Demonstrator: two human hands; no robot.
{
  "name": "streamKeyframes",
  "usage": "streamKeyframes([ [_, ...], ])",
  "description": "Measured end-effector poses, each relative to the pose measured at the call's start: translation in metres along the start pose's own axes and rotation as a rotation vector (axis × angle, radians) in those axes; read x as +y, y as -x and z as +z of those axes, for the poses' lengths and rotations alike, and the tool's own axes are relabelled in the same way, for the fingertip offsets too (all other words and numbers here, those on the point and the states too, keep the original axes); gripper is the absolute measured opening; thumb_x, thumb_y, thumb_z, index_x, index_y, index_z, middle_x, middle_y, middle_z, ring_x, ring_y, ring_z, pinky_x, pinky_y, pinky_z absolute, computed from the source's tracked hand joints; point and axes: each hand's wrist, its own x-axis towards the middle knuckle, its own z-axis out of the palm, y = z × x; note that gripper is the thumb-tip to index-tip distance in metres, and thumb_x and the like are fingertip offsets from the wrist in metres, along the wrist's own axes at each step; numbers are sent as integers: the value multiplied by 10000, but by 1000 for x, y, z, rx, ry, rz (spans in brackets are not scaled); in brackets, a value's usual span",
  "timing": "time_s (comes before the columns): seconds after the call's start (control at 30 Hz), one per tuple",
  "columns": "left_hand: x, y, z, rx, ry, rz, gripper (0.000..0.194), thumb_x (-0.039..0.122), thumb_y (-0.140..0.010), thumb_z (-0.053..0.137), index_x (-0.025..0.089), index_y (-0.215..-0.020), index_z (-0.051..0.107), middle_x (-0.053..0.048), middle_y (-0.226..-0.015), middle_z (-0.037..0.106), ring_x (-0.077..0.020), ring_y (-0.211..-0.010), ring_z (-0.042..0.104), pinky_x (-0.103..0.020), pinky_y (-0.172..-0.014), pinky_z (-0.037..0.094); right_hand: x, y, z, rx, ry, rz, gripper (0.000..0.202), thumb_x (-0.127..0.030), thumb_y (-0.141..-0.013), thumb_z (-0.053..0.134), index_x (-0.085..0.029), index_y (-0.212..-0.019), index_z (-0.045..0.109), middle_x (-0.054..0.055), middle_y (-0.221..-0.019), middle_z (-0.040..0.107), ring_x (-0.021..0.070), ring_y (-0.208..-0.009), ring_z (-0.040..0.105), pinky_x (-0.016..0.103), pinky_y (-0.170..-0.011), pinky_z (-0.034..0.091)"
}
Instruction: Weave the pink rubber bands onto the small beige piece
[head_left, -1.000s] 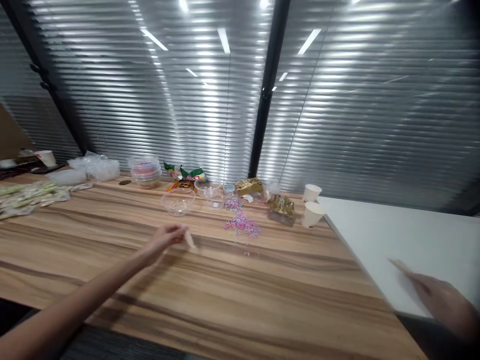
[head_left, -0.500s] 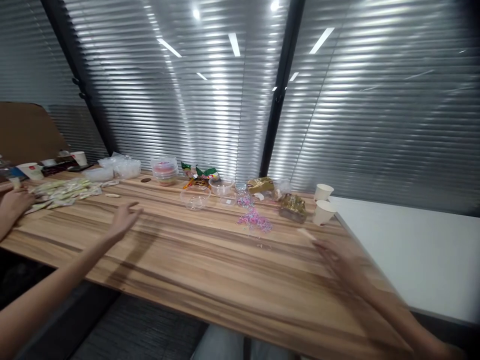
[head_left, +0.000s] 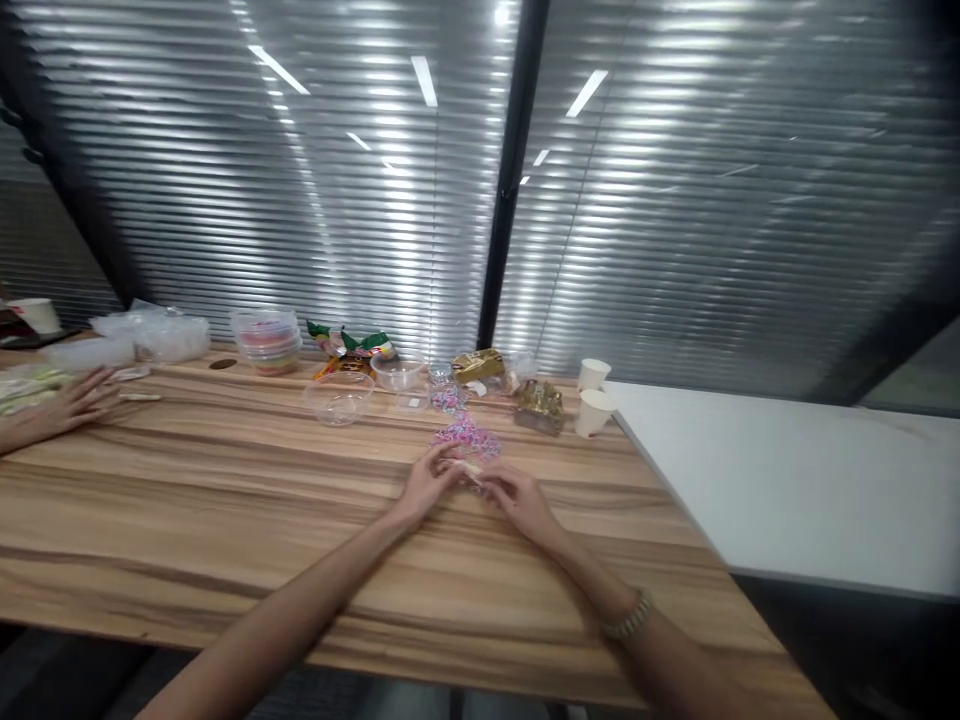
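Observation:
My left hand [head_left: 429,482] and my right hand [head_left: 523,503] meet at mid-table, fingers closed at the two ends of a small pale stick-like piece [head_left: 471,469]. Its exact kind is too small and blurred to tell. Just beyond my fingers lies a loose heap of pink, blue and white bits [head_left: 466,433], thin and strand-like. Behind that heap a small clear container [head_left: 448,398] lies with more of the same bits at its mouth. A bracelet [head_left: 628,616] circles my right wrist.
Another person's hand [head_left: 71,405] rests at far left by pale wrapped sticks [head_left: 28,386]. Clear bowls [head_left: 339,399], stacked tubs [head_left: 266,342], coloured snack bags [head_left: 349,347], gold packets [head_left: 540,408] and two paper cups [head_left: 595,413] line the back. A white surface [head_left: 810,480] adjoins at right.
My left hand has come rightward from the left part of the table and my right hand inward with the pale piece; both now hold it. The view has turned right.

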Motion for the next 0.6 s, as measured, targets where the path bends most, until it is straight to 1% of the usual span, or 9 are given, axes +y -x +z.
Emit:
streamKeyframes([
  [0.1, 5, 1, -7, -22, -54, -38, 434, 346, -637, 680, 119, -1000, 609, -98, -939, 647, -172, -793, 597, -284, -725, 471, -3, 1, -1, -35, -106, 63, 159, -227, -817, 469, -168, -873, 606, 48, -848, 616, 144, -774, 573, 276, -727, 464],
  [0.2, 11, 2, -10, -2, -131, -57, 400, 380, -663, 651, 112, -960, 647, -84, -818, 680, -178, -733, 605, -312, -751, 458, -3, -2, 3, -25, -223, 111, 151, -266, -809, 484, -161, -881, 565, 41, -840, 591, 135, -753, 568, 269, -700, 473],
  [0.27, 13, 3, -10, -10, -154, -76, 391, 406, -682, 627, 114, -938, 664, -78, -776, 687, -184, -725, 608, -323, -774, 448, -1, -3, 5, -5, -306, 138, 189, -295, -805, 491, -165, -933, 536, 47, -888, 578, 133, -768, 571, 262, -681, 481],
  [0.33, 14, 3, -10, -25, -136, -113, 392, 419, -680, 626, 119, -927, 672, -75, -775, 692, -187, -737, 612, -325, -791, 439, 2, -2, 5, 26, -372, 160, 240, -317, -795, 507, -169, -983, 511, 61, -956, 566, 133, -795, 575, 254, -671, 488],
  [0.4, 12, 3, -11, -27, -99, -154, 398, 414, -656, 651, 121, -925, 674, -75, -776, 694, -184, -737, 612, -323, -793, 435, 4, -2, 4, 56, -423, 183, 273, -331, -776, 535, -166, -991, 500, 71, -971, 570, 135, -793, 584, 249, -659, 491],
  [0.47, 11, 3, -12, -28, -66, -177, 384, 396, -633, 677, 124, -904, 681, -75, -777, 693, -179, -733, 609, -317, -788, 432, 5, -1, 3, 72, -466, 200, 294, -334, -748, 572, -161, -974, 499, 69, -931, 590, 136, -757, 597, 252, -651, 494],
  [0.6, 9, 3, -13, -57, 9, -194, 331, 374, -597, 709, 135, -827, 697, -66, -771, 686, -165, -727, 595, -300, -769, 429, 0, 0, 2, 60, -524, 229, 284, -339, -723, 600, -157, -923, 513, 52, -817, 625, 147, -705, 614, 270, -657, 496],
])
